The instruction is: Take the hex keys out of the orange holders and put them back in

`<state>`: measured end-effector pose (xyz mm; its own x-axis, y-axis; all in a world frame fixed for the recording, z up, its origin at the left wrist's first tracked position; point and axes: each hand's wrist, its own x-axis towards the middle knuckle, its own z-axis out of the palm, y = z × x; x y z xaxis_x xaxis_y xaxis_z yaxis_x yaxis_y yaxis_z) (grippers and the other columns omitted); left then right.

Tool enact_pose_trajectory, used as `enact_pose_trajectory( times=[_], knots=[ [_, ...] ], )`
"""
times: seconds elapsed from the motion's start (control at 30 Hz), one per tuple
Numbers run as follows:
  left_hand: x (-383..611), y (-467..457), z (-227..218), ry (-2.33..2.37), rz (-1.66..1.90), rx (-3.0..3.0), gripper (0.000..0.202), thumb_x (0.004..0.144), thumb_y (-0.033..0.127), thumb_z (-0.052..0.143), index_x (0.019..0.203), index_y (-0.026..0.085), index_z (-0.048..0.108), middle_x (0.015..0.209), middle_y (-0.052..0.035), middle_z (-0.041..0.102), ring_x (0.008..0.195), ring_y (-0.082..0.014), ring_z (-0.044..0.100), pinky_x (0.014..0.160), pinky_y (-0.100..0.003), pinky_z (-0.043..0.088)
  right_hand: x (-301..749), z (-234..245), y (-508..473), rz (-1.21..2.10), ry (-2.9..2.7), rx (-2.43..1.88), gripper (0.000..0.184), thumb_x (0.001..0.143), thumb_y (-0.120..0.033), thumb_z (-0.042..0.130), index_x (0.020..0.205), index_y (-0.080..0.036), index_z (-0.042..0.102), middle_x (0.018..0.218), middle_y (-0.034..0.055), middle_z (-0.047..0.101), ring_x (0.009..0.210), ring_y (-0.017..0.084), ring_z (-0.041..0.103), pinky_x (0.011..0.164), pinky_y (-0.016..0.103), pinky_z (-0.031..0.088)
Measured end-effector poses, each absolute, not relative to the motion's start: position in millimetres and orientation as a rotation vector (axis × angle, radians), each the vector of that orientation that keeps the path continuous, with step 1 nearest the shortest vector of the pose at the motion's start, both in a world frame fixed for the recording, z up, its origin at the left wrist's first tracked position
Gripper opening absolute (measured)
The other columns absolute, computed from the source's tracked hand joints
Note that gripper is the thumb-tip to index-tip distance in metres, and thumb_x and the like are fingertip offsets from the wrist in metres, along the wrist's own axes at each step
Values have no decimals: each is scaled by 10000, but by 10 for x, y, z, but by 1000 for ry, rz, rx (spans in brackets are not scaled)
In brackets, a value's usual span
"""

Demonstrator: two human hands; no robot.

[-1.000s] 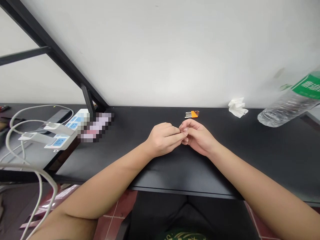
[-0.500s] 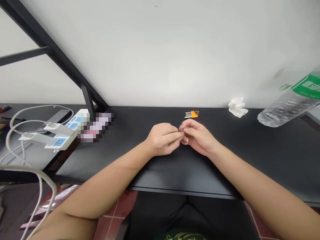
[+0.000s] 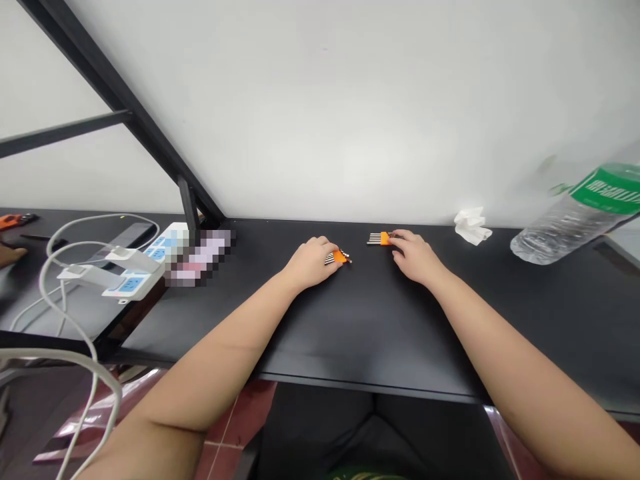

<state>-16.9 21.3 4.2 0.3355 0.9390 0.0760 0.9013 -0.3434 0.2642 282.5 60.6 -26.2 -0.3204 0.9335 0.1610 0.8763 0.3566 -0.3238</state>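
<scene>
My left hand (image 3: 313, 261) rests low over the black table, closed around a hex key set with an orange holder (image 3: 341, 256). Silver key shafts show between its fingers, and the short bent ends stick out to the right. A second hex key set (image 3: 384, 239) lies flat farther back on the right, its long shafts pointing left. My right hand (image 3: 416, 255) reaches over the bent ends of this second set. Its fingertips are at the orange holder, with the thumb apart from the index finger; part of the set is hidden beneath them.
A crumpled white tissue (image 3: 472, 225) lies by the wall, and a clear plastic bottle with a green label (image 3: 575, 217) stands at right. On the left are a white power strip (image 3: 145, 263) with chargers and cables, a black metal frame (image 3: 130, 117), and another person's hand (image 3: 11, 255).
My hands, earlier together at the middle, have moved apart. The left hand now shows the hex key set it holds; the right hand has reached to the set on the table. The camera view shifted slightly.
</scene>
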Motion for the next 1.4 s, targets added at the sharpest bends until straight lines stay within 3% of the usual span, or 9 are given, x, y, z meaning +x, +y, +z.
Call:
enact_pose_trajectory(
  times=[0.13,0.23,0.3,0.4,0.63,0.77,1.0,1.17,1.4],
  knots=[
    [-217,269,10,1905,361,2388,365,974,468,621,1260,259,711,1294,-103,660,1218,-341,585,951,-481,533,2741,-209,464,320,-2374,-1446,381,965,-183,484,1246,-237,736,1483,84,599,1285,305,587,1076,479,492],
    [-185,225,57,1977,524,2447,367,946,322,633,1298,228,675,1336,-123,640,1228,-348,575,963,-496,529,2643,-138,367,431,-2331,-1379,313,928,-176,530,1187,-238,694,1312,71,688,1158,256,640,985,406,509],
    [-104,160,92,1808,636,2525,306,936,250,606,1230,210,683,1248,-108,671,1152,-295,617,978,-449,530,2551,-100,329,466,-2232,-1466,212,928,-284,606,1127,-226,655,1123,66,724,981,234,665,827,355,515],
    [59,64,99,1500,612,2558,250,936,297,625,1164,211,684,1123,-79,696,1081,-258,653,977,-407,539,2401,-87,309,426,-2217,-1584,280,928,-473,673,1063,-230,639,987,54,720,845,224,645,675,321,435],
    [223,35,-40,1534,448,2495,576,901,451,723,1393,182,593,1246,-142,622,1173,-316,622,1007,-461,537,2293,-187,301,435,-2280,-1430,166,1018,-242,521,907,-214,641,962,52,735,841,195,645,717,299,400],
    [226,51,-48,1610,449,2516,544,904,528,721,1317,180,656,1231,-143,635,1173,-318,615,1011,-454,526,2295,-211,269,452,-2277,-1293,156,997,-226,533,899,-213,654,954,55,735,832,197,641,739,300,413],
    [254,35,14,1624,535,2413,210,873,322,700,1053,214,684,1008,-62,725,967,-255,686,816,-363,538,2240,-185,175,487,-2165,-1226,80,924,-247,557,863,-226,605,844,37,692,750,193,609,718,305,422],
    [259,4,13,1609,688,2395,332,876,276,678,1202,224,646,1097,-56,727,1020,-240,689,879,-361,547,2217,-173,160,648,-2026,-1303,73,824,-255,623,873,-237,572,782,-3,662,701,180,596,676,294,434],
    [259,12,-31,1594,655,2481,496,919,307,660,1398,204,580,1250,-96,712,1154,-273,686,941,-385,562,2212,-117,179,835,-1968,-1344,88,866,-308,597,864,-230,639,799,-3,709,697,168,610,682,296,445]
  ],
)
